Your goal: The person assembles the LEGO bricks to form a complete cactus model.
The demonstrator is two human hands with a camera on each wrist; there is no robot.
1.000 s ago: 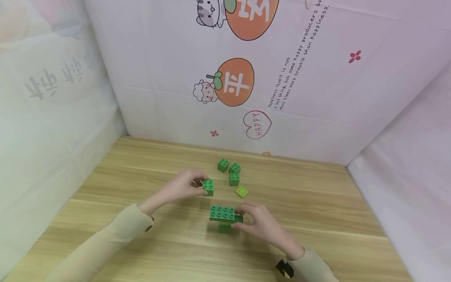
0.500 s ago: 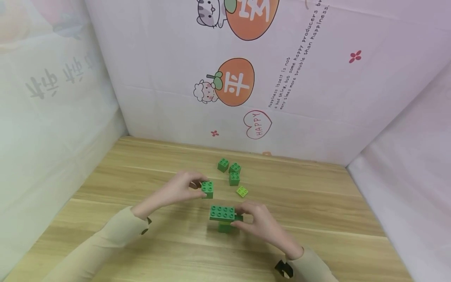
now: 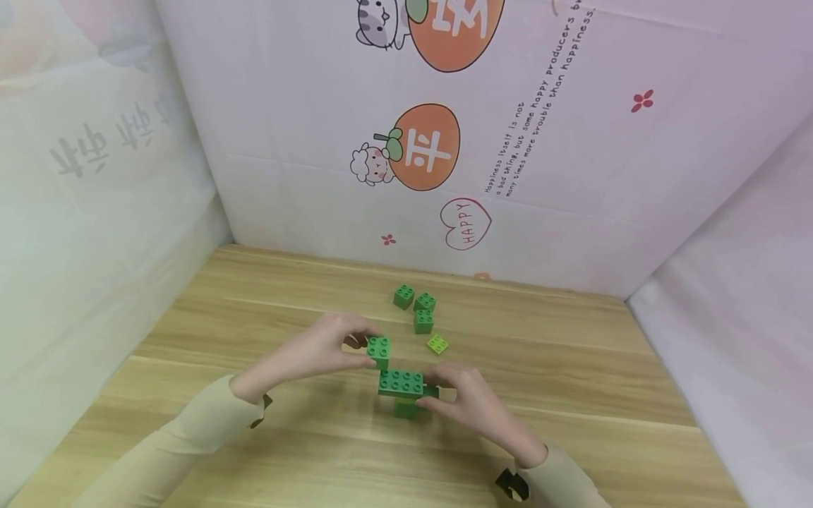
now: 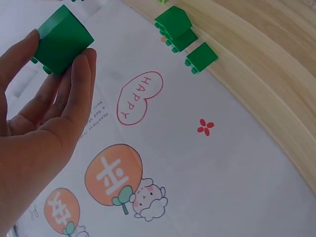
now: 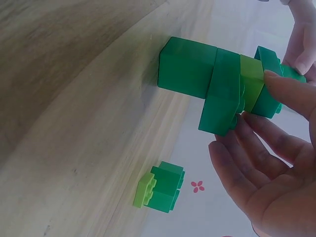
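A stack of green bricks (image 3: 403,392) stands on the wooden table (image 3: 267,310), topped by a wide studded brick (image 3: 401,382). My right hand (image 3: 459,397) grips the stack's right side, fingers curled round its upper layers (image 5: 256,91). My left hand (image 3: 343,346) pinches a small square green brick (image 3: 378,348) just above and behind the stack's left end. In the left wrist view that small brick (image 4: 63,39) sits between my fingertips and thumb.
Three loose green bricks (image 3: 416,307) and a flat lime-green piece (image 3: 437,344) lie behind the stack. Printed pink walls (image 3: 444,155) close the table at the back and both sides. A lime piece with a green brick (image 5: 160,190) shows in the right wrist view.
My left hand has carried the small green brick right and nearer, from beside the loose bricks to just above the stack's left end. The right hand stays on the stack.
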